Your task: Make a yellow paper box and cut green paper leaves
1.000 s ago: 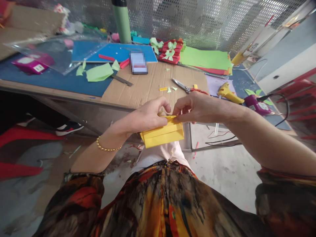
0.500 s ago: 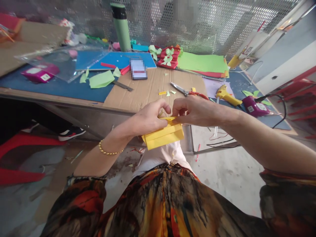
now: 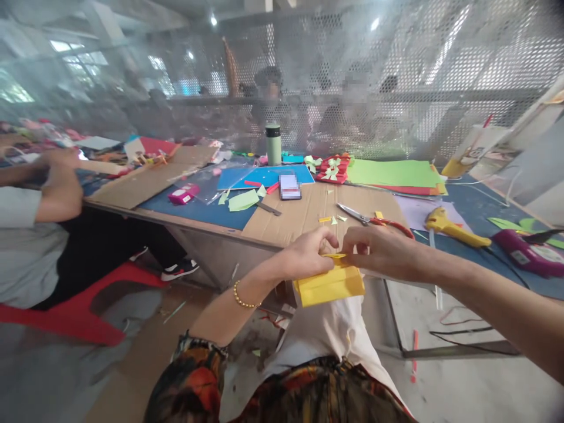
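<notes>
A folded piece of yellow paper, shaped like a small box or packet, is held above my lap in front of the table edge. My left hand grips its upper left side, thumb along the top. At its upper right edge, my right hand pinches the paper between thumb and bent fingers. Part of the top fold is hidden by the fingers. Just beyond my hands lie orange-handled scissors and small yellow and green paper scraps on a cardboard sheet.
A yellow glue gun and purple device are at the right. A phone, metal blade, green bottle and green paper sheets lie farther back. Another person sits at left on a red stool.
My view has tilted up and swung left, bringing the seated person and more of the room into sight. Both hands keep their hold on the yellow paper.
</notes>
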The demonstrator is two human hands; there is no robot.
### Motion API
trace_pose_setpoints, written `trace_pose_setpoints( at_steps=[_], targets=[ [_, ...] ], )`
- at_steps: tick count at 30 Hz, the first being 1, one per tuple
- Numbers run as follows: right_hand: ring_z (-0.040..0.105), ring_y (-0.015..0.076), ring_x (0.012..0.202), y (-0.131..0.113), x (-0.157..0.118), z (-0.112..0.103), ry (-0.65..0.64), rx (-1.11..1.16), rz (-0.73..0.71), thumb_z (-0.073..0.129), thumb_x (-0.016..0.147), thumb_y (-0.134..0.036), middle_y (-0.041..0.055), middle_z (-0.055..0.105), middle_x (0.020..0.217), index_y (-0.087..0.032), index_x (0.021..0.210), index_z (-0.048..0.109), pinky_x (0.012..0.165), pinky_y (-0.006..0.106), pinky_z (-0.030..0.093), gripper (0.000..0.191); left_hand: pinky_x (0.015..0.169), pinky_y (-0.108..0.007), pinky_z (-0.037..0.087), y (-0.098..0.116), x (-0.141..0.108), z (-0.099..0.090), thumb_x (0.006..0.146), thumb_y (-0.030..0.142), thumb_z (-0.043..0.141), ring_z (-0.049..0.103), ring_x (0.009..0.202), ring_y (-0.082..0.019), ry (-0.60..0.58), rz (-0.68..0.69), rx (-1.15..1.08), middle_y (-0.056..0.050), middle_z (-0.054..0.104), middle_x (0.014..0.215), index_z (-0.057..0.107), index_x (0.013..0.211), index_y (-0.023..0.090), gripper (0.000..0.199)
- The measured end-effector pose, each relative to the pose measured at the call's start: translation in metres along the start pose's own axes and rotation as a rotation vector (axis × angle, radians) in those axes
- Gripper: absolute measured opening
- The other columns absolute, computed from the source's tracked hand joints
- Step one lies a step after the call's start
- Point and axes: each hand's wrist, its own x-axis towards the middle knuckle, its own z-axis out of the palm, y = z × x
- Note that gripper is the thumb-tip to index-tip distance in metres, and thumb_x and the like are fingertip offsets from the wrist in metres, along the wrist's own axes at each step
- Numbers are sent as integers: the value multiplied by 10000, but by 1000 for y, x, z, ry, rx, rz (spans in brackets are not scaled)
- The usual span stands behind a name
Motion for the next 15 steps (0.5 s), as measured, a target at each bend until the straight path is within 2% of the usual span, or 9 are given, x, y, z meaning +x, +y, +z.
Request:
trace_pose_setpoints(
  at_steps=[8,15],
  targets=[
    [584,150,660,17,1,12,44,41,-40,691,850,-176,8,681,757,-232,685,631,629,299,436,184,623,-302,368,0,0,2,703,166,661,535,689,-165,-25,33,-1,68,540,714,543,1054,232,377],
    [591,147,651,15,-4,11,99,-9,-65,659,875,-176,28,698,789,-222,711,660,628,303,437,171,620,-306,368,3,-1,2,711,162,660,547,689,-162,-38,44,-9,63,560,723,541,1086,225,398]
  ],
)
